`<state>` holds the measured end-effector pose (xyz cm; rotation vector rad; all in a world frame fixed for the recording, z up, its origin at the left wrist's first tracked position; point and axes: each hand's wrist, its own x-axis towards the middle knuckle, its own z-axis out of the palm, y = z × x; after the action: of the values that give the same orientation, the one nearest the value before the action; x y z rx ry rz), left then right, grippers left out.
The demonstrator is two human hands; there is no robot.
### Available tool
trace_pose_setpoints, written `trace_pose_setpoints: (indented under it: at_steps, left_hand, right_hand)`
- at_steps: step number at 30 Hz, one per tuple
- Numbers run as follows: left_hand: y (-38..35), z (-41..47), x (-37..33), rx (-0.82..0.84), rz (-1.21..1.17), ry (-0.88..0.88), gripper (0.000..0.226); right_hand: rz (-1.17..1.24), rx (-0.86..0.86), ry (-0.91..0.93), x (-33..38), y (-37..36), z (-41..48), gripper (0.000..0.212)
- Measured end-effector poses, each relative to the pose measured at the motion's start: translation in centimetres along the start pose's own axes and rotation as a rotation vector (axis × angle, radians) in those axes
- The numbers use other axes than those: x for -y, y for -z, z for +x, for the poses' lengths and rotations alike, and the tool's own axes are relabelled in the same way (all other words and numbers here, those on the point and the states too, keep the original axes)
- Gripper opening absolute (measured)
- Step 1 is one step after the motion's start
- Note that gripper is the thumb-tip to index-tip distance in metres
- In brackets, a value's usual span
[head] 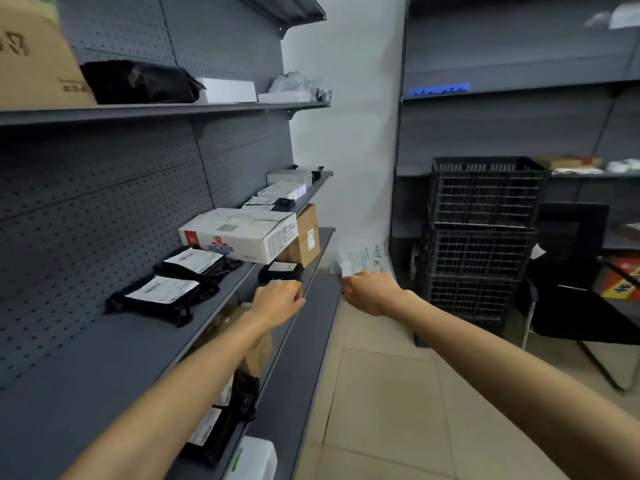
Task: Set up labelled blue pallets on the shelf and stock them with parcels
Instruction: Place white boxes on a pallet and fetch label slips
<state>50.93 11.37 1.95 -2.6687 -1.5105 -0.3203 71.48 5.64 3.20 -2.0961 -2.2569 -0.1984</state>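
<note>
1. Quick notes from the remote seat. The right hand (369, 292) was pinching the near end of a white poly parcel (367, 259). The parcel was blurred, so I couldn't read the label or tell how full it was.
2. The left hand (277, 299) was curled with its back towards me. I couldn't tell if anything was in it.
3. The parcel hung out past the front edge of the lower shelf (311, 317), over the aisle floor and not on any shelf. From what I could see, its long axis ran away from the right hand, ahead and a bit to the right.
4. Here's the bit that matters: the racking was all on the left. The left hand was over the lower shelf's front edge, just beside a small black parcel (280, 271), so it was the hand nearer the shelf. The right hand had the goods, but on the aisle side.
5. The only blue thing I spotted was a blue strip (440, 89) on the far rack, ahead and to the right, well apart from both hands. It could be a pallet edge, but it was too blurry to say.
6. My guess is the parcel needed to swing left across the shelf edge to get stocked, or go forward and right if that blue thing was the pallet.
</note>
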Motion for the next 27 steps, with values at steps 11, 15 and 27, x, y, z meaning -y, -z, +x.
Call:
trace_pose_setpoints:
  at_steps: [11, 15, 27]
  left_hand:
    - [-12.0, 14.9, 1.3, 0.182, -0.083, 0.005, 0.015]
    - [-15.7, 21.6, 0.9, 0.198, -0.083, 0.059, 0.016]
    - [-25.0, 35.4, 3.2, 0.336, -0.118, 0.374, 0.023]
  right_hand:
    - [0.016, 0.196, -0.012, -9.1, -8.9, 12.5, 0.02]
    - [0.005, 0.219, 0.05, -13.8, -11.8, 20.2, 0.026]
    - [0.0, 0.344, 0.318, -19.3, -21.3, 39.8, 0.034]
